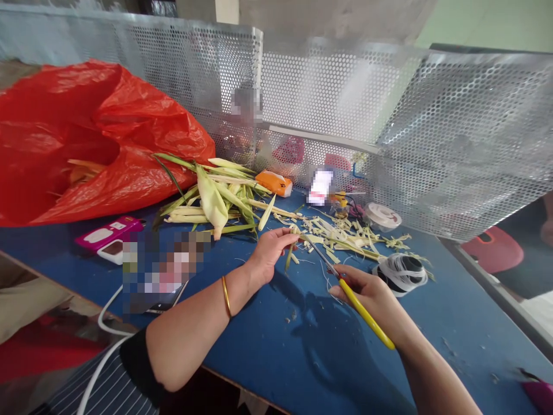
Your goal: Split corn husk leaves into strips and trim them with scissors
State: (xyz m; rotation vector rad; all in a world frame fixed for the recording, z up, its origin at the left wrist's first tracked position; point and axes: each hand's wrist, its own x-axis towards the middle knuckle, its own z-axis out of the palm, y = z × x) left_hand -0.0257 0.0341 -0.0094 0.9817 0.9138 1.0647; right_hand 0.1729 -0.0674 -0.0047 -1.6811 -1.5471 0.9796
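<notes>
My left hand (270, 253) is closed in a pinch on a small pale-green strip of corn husk (290, 256), which hangs below the fingertips. In my right hand (363, 288) is a slim metal tool with a long yellow handle (365, 314); its exact kind is unclear. The metal end reaches up and left, close to my left fingertips; whether it touches the strip I cannot tell. Cut husk scraps (332, 233) lie just beyond both hands. Whole husk leaves (211, 202) are heaped farther left. A black-and-white spool of thread (400, 274) stands beside my right hand.
A large red plastic bag (142, 127) fills the left back. On the blue table (259, 346) are a magenta device (108, 233), a blurred phone (166, 302) with a white cable, an orange packet (274, 183) and a white roll (382, 217). Perforated metal panels (319, 86) line the back.
</notes>
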